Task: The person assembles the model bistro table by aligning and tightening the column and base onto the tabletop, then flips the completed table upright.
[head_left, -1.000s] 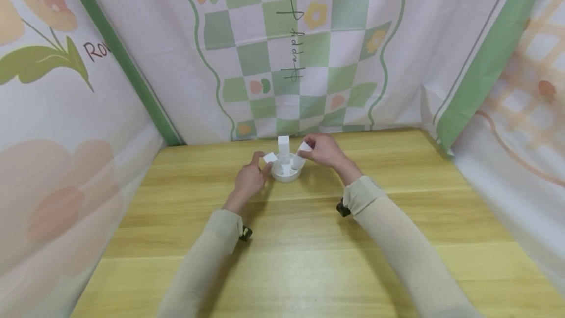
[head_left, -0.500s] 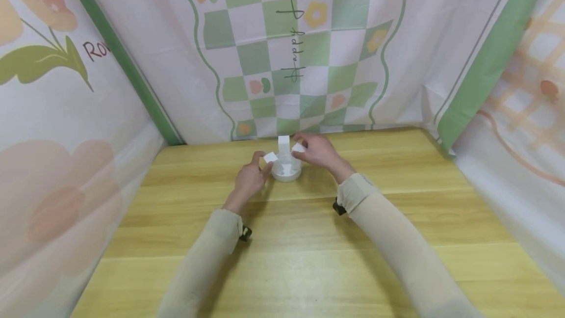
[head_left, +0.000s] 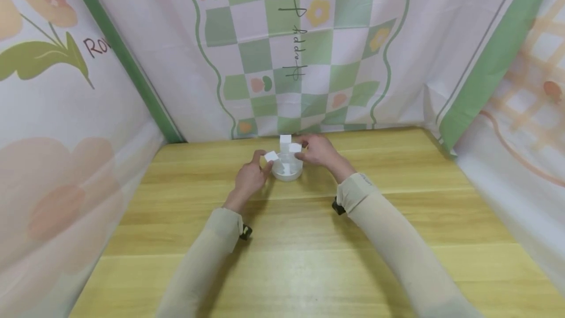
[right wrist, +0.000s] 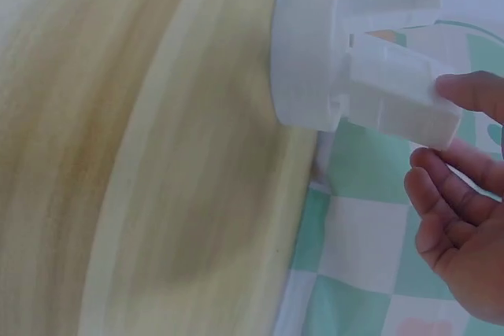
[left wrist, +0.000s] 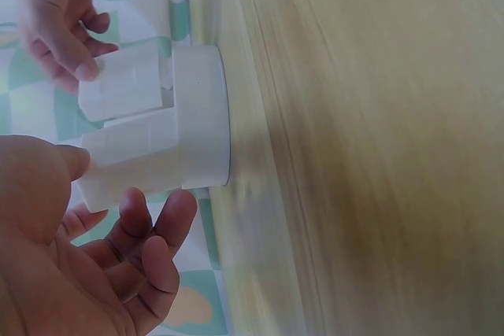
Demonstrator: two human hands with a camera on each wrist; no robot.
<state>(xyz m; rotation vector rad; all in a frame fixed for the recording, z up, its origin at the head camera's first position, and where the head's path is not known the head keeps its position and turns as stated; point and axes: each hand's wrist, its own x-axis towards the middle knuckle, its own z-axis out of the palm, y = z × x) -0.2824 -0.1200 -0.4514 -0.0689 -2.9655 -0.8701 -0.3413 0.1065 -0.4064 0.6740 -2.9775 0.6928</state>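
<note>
A round white base (head_left: 287, 177) stands on the table near its back edge, with white box-shaped pieces rising from it. My left hand (head_left: 250, 179) pinches the top of the left white box-shaped piece (left wrist: 134, 159) between thumb and fingers; this piece leans outward, its lower end in the base. On the other side, my right hand (head_left: 322, 150) pinches the right white box-shaped piece (right wrist: 402, 92) near its top. The lower end of that piece is at the base's rim; whether it is seated I cannot tell. A third white box-shaped piece (head_left: 285, 142) stands upright at the back.
The wooden table (head_left: 291, 249) extends forward from the base. Close behind it hangs a green-and-white checked cloth (head_left: 304, 63), and patterned cloths also hang at the left and right sides.
My right hand has moved left with its white piece, bringing it over the base and nearer the back piece. The left hand has stayed in place.
</note>
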